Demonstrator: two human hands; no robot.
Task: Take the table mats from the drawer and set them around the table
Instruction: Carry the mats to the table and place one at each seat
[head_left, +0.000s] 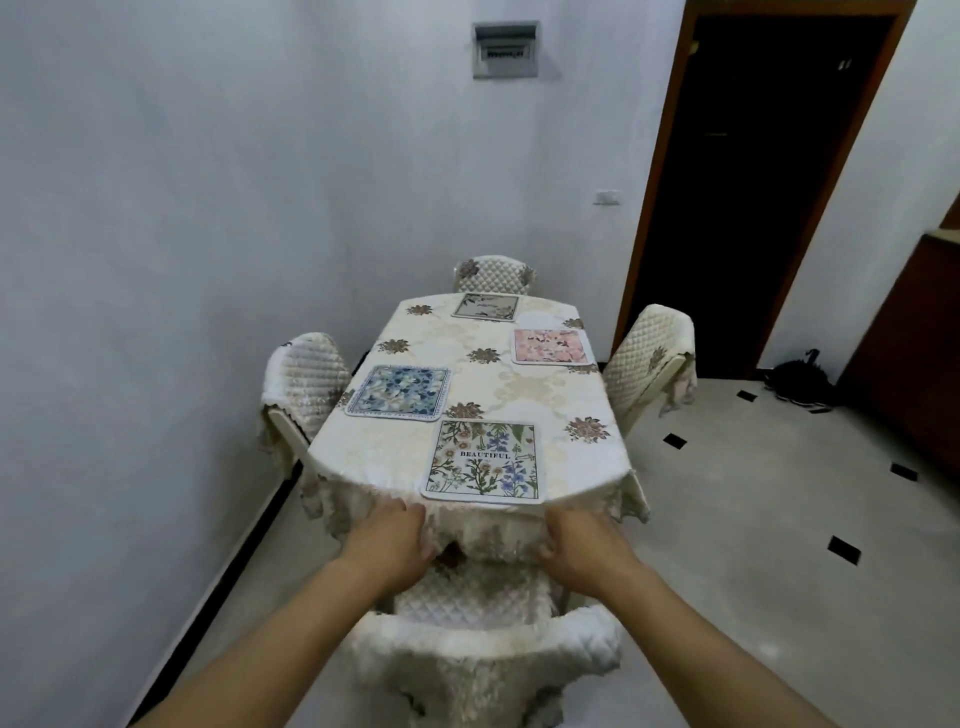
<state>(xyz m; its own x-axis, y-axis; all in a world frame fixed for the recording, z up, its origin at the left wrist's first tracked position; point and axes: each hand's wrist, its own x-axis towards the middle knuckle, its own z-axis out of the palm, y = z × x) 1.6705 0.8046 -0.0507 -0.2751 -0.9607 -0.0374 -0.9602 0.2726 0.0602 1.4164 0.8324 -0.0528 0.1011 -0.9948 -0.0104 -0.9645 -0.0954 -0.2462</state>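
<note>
Both hands were at the near edge of the table (395, 447): left hand (390, 540) and right hand (582, 545) curled onto the hanging tablecloth (488, 535) just under the "BEAUTIFUL" mat (480, 462), though I couldn't tell how tightly. Blue mat (399, 391) sat at the left edge, pink mat (552, 346) at the right, grey mat (485, 305) at the far end. Quilted chairs (306, 379) all round, white walls.

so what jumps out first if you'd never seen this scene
Four floral mats on the table: the "BEAUTIFUL" mat at the near edge, a blue mat left, a pink mat right, a grey mat far. The left hand and right hand touch the near tablecloth edge.
</note>
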